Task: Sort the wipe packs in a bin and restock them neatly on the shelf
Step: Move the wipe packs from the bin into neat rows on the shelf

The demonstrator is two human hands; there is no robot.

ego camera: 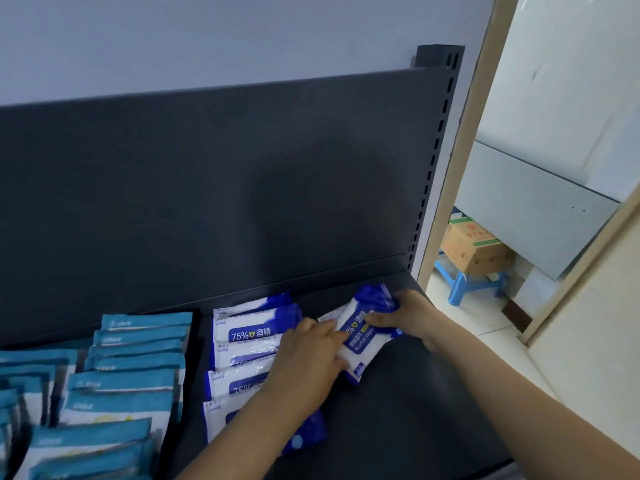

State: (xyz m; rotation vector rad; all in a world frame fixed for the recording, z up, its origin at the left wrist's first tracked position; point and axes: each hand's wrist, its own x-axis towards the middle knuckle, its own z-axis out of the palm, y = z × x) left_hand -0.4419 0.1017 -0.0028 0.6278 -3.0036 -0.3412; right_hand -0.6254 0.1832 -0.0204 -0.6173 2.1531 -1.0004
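Lower left of the frame, teal wipe packs (131, 358) are lying in overlapping rows on the shelf (415, 427). Just right of them, blue-and-white alcohol packs (249, 337) are running front to back. At centre I am watching my left hand (308, 351) pressing flat-fingered on the slanting pack (363, 336), its long axis climbing rightwards. There my right hand (412, 317) is the nearer grip, curling round the far end. No bin is showing. Far right, a cardboard box (474, 251) is sitting on a blue stool (460, 285).

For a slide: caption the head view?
The right hand grips a blue wipe pack on the dark shelf, left hand touching it, beside matching packs.
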